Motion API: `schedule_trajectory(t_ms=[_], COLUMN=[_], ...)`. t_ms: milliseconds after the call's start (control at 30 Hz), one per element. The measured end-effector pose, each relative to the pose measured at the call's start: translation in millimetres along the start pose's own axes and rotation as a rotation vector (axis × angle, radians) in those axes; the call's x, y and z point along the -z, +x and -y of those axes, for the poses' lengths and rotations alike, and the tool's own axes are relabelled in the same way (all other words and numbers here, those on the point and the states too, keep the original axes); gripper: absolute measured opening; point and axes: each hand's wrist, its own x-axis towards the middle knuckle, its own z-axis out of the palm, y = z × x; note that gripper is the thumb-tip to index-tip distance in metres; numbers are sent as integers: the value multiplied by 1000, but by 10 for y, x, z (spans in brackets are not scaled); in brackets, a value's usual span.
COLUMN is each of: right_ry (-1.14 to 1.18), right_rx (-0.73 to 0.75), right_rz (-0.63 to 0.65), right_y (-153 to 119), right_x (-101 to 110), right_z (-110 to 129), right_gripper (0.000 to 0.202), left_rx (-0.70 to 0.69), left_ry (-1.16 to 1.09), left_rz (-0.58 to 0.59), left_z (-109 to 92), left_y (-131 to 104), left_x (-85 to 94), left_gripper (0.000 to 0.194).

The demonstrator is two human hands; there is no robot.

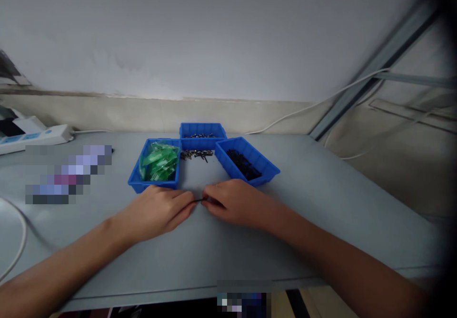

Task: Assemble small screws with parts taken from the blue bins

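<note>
The held piece (199,200) is black, bins (203,144) blue, packets (159,161) green, tabletop (193,261) grey.

Pale wall (214,37) w/ beige base (143,113) behind gray tabletop (321,203); 1 diag. metal bar (396,46), R; dim lt.

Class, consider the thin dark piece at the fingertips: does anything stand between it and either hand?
Nothing visible does. The left hand and right hand appear to pinch the thin dark piece directly; the blue bins stand beyond them.
</note>
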Motion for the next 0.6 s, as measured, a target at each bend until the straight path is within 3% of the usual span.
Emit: schedule_trajectory(t_ms=[167, 433, 600], right_ry=[66, 23, -9], right_rx=[31, -21, 15], right_rz=[-66, -1, -107], right_y=[-13, -1, -12], right_x=[8, 25, 19], right_z=[17, 7, 7], right_gripper=[12, 17, 19], left_rx=[70, 119, 159], left_ry=[-47, -9, 63], left_rz=[127, 127, 153], left_z=[-14, -33, -19], left_y=[13, 13, 10], left_x=[-27, -28, -13], left_gripper=[23, 26, 26])
